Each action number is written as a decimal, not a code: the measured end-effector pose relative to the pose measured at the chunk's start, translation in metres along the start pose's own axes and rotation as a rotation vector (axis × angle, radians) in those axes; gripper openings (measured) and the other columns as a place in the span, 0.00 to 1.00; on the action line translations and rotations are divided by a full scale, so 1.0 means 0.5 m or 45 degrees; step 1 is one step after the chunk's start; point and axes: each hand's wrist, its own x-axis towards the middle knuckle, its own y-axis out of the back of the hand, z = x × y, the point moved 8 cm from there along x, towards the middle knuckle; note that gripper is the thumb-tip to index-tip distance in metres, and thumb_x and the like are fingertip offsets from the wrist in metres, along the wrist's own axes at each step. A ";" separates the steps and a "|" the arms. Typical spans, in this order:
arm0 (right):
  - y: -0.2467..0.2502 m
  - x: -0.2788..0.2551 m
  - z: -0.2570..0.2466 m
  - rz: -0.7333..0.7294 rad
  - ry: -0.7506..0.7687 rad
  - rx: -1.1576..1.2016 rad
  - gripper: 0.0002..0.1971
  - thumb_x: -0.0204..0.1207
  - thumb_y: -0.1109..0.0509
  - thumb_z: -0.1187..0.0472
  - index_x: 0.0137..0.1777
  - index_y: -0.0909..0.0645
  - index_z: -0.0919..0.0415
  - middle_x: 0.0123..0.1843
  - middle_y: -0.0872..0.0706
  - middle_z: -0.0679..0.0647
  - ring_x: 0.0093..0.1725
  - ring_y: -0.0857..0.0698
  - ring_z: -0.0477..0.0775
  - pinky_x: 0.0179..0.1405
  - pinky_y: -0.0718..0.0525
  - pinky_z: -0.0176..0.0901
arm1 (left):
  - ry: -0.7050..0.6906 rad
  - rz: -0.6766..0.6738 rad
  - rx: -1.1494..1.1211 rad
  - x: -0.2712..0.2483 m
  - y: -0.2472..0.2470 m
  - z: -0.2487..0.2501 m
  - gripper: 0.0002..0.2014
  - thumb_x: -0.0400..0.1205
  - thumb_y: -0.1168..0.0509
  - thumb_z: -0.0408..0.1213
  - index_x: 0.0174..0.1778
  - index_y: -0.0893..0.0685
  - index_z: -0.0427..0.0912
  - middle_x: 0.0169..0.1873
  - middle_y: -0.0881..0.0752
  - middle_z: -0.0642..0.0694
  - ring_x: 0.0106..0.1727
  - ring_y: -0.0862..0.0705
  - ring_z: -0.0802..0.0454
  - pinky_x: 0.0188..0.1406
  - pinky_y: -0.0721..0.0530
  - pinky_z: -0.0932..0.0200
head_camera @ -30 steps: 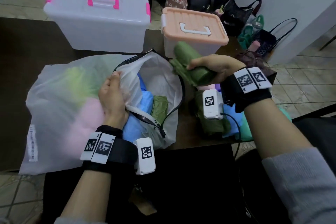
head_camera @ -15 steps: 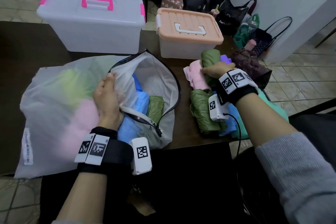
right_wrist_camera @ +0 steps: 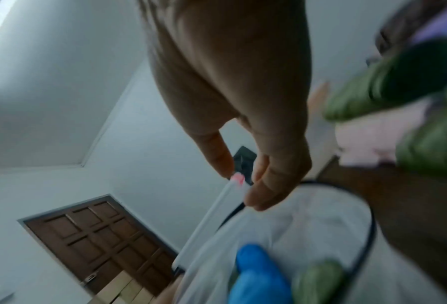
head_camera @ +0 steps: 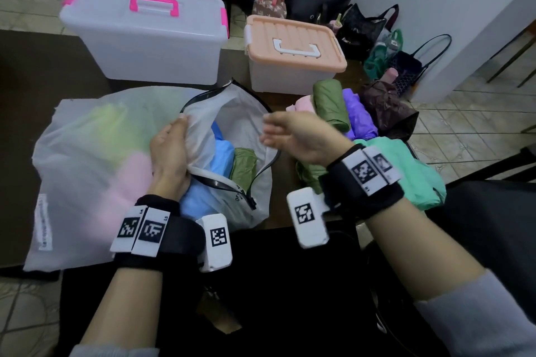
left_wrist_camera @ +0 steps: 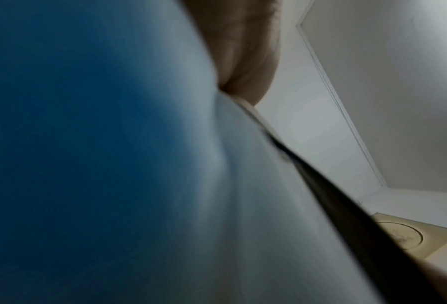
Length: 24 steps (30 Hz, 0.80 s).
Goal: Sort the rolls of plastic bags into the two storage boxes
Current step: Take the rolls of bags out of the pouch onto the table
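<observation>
I see a dark brown desk (head_camera: 43,72) on a tiled floor (head_camera: 464,130), with a white wall (head_camera: 435,9) at 1 o'clock and handbags (head_camera: 377,38) heaped at its foot. At 11 o'clock the clear box (head_camera: 139,46) with pink handle stands lid on; the peach-lidded box (head_camera: 293,64) sits just beside it at 12, lid also on. The big frosted bag (head_camera: 92,159) fills the desk's left half, its zip mouth gaping toward centre, with a blue roll (head_camera: 220,153) and a green roll (head_camera: 243,165) lying in the mouth. My left hand (head_camera: 169,156) grips the mouth's near edge, fingers curled on the fabric. My right hand (head_camera: 293,136) hangs over the mouth's right rim — fingers loose and apart, holding nothing. At 2 o'clock a pile of rolls (head_camera: 342,113) — green, purple, pink, brown, teal — crowds the desk's right edge, the teal one overhanging it. Bare desk shows between bag and boxes.
</observation>
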 end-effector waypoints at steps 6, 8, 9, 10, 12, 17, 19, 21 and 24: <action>-0.054 0.018 0.121 0.034 -0.236 -0.258 0.08 0.80 0.34 0.64 0.55 0.29 0.60 0.38 0.29 0.53 0.35 0.27 0.50 0.32 0.23 0.38 | -0.066 0.024 0.105 -0.004 0.020 -0.006 0.13 0.84 0.40 0.40 0.33 0.24 0.46 0.32 0.24 0.50 0.36 0.26 0.55 0.39 0.26 0.60; -0.054 0.019 0.140 0.042 -0.297 -0.311 0.08 0.79 0.33 0.63 0.53 0.30 0.58 0.35 0.32 0.51 0.33 0.31 0.47 0.32 0.27 0.36 | -0.106 0.033 0.137 -0.003 0.024 -0.008 0.15 0.84 0.40 0.39 0.30 0.27 0.47 0.30 0.27 0.50 0.34 0.29 0.56 0.35 0.29 0.60; -0.056 0.018 0.148 0.025 -0.341 -0.335 0.07 0.78 0.33 0.61 0.50 0.30 0.57 0.33 0.34 0.51 0.31 0.33 0.46 0.30 0.30 0.35 | -0.124 0.039 0.157 -0.002 0.025 -0.009 0.15 0.84 0.40 0.40 0.29 0.28 0.47 0.29 0.29 0.50 0.33 0.31 0.56 0.34 0.31 0.60; -0.059 0.013 0.154 -0.003 -0.396 -0.371 0.08 0.78 0.32 0.58 0.46 0.29 0.56 0.31 0.36 0.50 0.28 0.37 0.45 0.27 0.34 0.35 | -0.142 0.043 0.177 -0.002 0.026 -0.010 0.16 0.84 0.40 0.40 0.28 0.29 0.47 0.28 0.31 0.51 0.32 0.33 0.57 0.34 0.33 0.60; -0.066 0.005 0.165 -0.064 -0.481 -0.452 0.13 0.76 0.30 0.52 0.39 0.31 0.54 0.29 0.39 0.50 0.25 0.41 0.45 0.23 0.39 0.34 | -0.175 0.048 0.221 0.000 0.028 -0.008 0.17 0.84 0.40 0.40 0.28 0.29 0.47 0.28 0.32 0.51 0.31 0.34 0.57 0.33 0.33 0.59; -0.073 0.016 0.172 -0.104 -0.323 -0.299 0.08 0.72 0.25 0.57 0.42 0.23 0.56 0.34 0.21 0.51 0.30 0.26 0.45 0.24 0.31 0.32 | -0.215 0.042 0.208 0.005 0.036 -0.006 0.15 0.83 0.39 0.41 0.29 0.27 0.47 0.30 0.29 0.51 0.34 0.32 0.57 0.35 0.31 0.61; -0.068 0.015 0.166 -0.125 -0.201 -0.153 0.15 0.70 0.23 0.59 0.56 0.19 0.61 0.47 0.14 0.55 0.43 0.17 0.51 0.39 0.21 0.36 | -0.217 0.044 0.217 0.005 0.037 -0.007 0.15 0.83 0.39 0.41 0.29 0.26 0.47 0.29 0.28 0.50 0.34 0.31 0.56 0.35 0.31 0.60; -0.054 0.014 0.151 -0.129 -0.077 -0.094 0.20 0.71 0.23 0.58 0.62 0.21 0.61 0.50 0.13 0.54 0.48 0.16 0.51 0.47 0.20 0.41 | -0.214 0.040 0.221 0.005 0.034 -0.006 0.15 0.83 0.38 0.41 0.29 0.26 0.47 0.30 0.27 0.50 0.37 0.30 0.53 0.38 0.29 0.57; -0.016 0.007 0.099 -0.017 0.153 0.107 0.22 0.70 0.23 0.58 0.63 0.21 0.63 0.51 0.12 0.57 0.47 0.13 0.52 0.53 0.16 0.53 | -0.202 0.040 0.233 0.009 0.036 -0.008 0.15 0.82 0.38 0.42 0.29 0.25 0.47 0.30 0.27 0.50 0.41 0.30 0.51 0.42 0.30 0.55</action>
